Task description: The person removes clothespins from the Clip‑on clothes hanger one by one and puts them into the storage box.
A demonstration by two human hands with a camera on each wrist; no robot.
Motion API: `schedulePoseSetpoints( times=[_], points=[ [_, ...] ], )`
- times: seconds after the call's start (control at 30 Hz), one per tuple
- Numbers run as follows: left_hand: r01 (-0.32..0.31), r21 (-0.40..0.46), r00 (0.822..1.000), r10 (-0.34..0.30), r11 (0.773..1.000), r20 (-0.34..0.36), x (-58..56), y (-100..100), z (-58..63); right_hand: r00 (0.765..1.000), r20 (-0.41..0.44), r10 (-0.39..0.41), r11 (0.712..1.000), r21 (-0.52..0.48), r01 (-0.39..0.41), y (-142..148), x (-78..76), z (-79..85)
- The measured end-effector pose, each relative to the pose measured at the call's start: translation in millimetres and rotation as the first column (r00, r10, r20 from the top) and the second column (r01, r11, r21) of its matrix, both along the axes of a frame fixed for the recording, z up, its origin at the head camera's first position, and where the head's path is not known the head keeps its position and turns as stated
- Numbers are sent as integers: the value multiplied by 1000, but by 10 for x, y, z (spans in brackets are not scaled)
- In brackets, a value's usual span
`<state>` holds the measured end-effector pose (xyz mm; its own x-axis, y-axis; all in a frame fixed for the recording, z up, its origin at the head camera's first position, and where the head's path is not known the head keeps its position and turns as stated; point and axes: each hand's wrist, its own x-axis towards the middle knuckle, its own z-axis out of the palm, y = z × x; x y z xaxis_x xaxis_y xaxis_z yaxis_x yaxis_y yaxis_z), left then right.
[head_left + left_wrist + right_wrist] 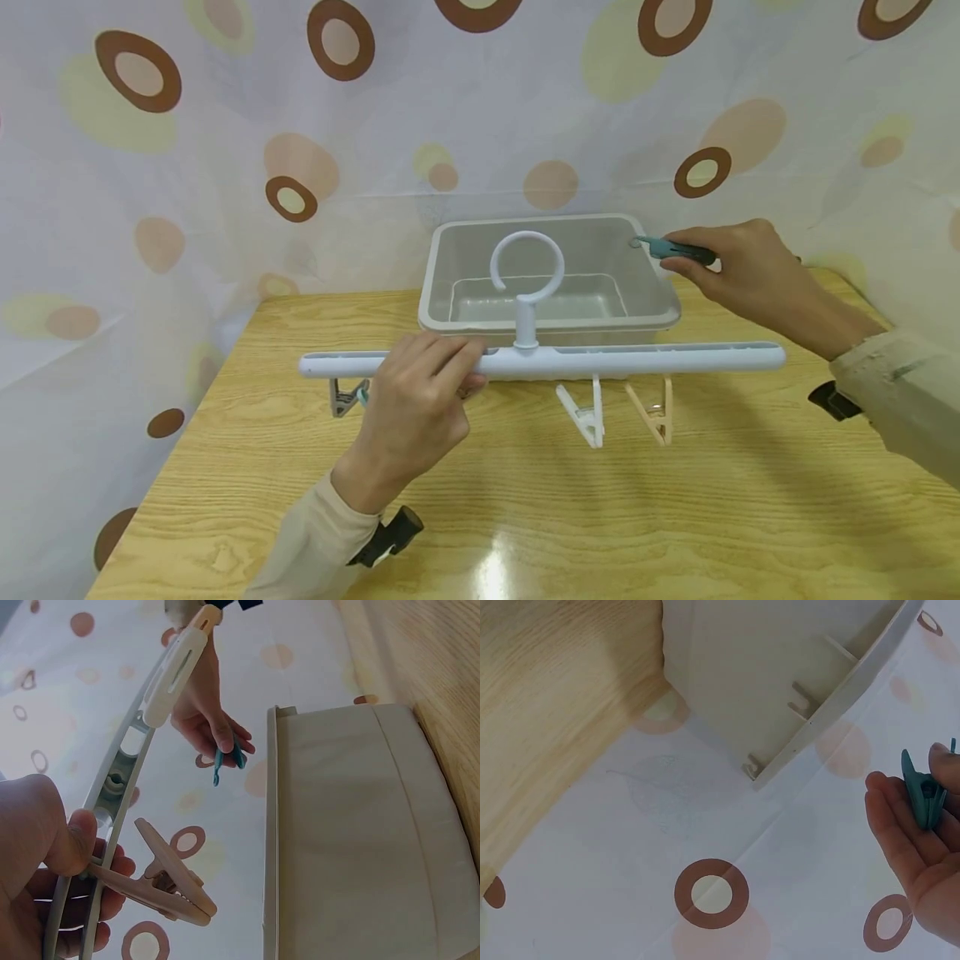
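My left hand (420,400) grips the bar of a white clip hanger (652,360) left of its round hook, holding it level above the table. Below the bar hang a grey clip (335,398) at the left, then a white clip (597,417) and a beige clip (667,408) at the right. A bit of teal shows beside the left hand. In the left wrist view a pinkish clip (146,892) sticks out by the fingers. My right hand (750,262) pinches a teal clothespin (922,799) between thumb and fingers, near the basin's right rim.
Behind the hanger a grey plastic basin (592,242) stands on the wood-grain table (225,467), its inside showing no contents. A white cloth (420,100) patterned with circles hangs behind the table. Black bands (386,537) are worn at both wrists.
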<state>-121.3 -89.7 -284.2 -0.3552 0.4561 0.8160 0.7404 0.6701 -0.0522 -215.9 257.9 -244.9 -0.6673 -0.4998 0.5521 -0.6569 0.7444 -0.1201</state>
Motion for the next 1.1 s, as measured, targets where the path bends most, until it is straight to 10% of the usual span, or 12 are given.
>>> schedulePoseSetpoints(
  times=[0.5, 1.1],
  points=[
    [5, -4, 1000, -5, 1000, -13, 19, 17, 0, 976, 124, 180, 967, 161, -199, -377, -378, 98],
    [23, -20, 1000, -24, 1000, -17, 54, 72, 11, 955, 202, 218, 927, 263, -267, -681, -593, 223]
  ],
)
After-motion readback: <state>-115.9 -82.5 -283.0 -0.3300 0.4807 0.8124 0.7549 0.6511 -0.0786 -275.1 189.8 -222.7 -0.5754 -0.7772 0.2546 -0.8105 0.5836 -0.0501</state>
